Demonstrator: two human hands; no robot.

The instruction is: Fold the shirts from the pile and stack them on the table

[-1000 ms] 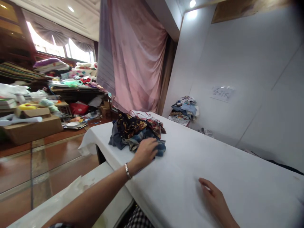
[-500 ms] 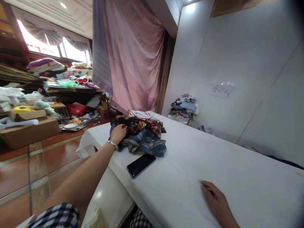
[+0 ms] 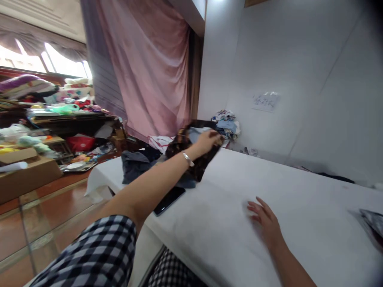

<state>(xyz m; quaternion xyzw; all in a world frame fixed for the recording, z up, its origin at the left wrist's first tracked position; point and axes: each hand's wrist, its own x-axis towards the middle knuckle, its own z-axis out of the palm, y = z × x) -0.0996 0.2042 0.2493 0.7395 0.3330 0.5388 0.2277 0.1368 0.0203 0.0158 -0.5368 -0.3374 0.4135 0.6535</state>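
Over at the far left, cardboard boxes (image 3: 26, 173) are sitting on the reddish tiled floor (image 3: 44, 207), with heaps of bedding and toys (image 3: 44, 93) piling up behind them under a bright window. Moving rightward, a pink curtain (image 3: 143, 75) is hanging down behind the white-covered table (image 3: 299, 223). A black phone (image 3: 169, 200) is lying flat near the table's near-left edge, just in front of a heap of clothes (image 3: 140, 163), and it is lying apart from both hands.

The left arm, in a checked sleeve with a bracelet (image 3: 188, 159) on the wrist, is stretching across that heap. The left hand (image 3: 208, 141) is gripping a dark patterned garment (image 3: 197, 159), with the fingers curled shut on its upper edge, and is holding it lifted off the pile so that it is hanging down toward the table. Beyond it, a second small stack of folded clothes (image 3: 226, 123) is resting against the white wall (image 3: 299, 79), below a taped paper note (image 3: 265, 101).

Further right, the right hand (image 3: 265, 221) is lying palm down on the bare tablecloth, with its fingers spread loosely and holding nothing. At the far right edge, a dark glossy thing (image 3: 372, 223) is resting on the table, too blurred to identify.
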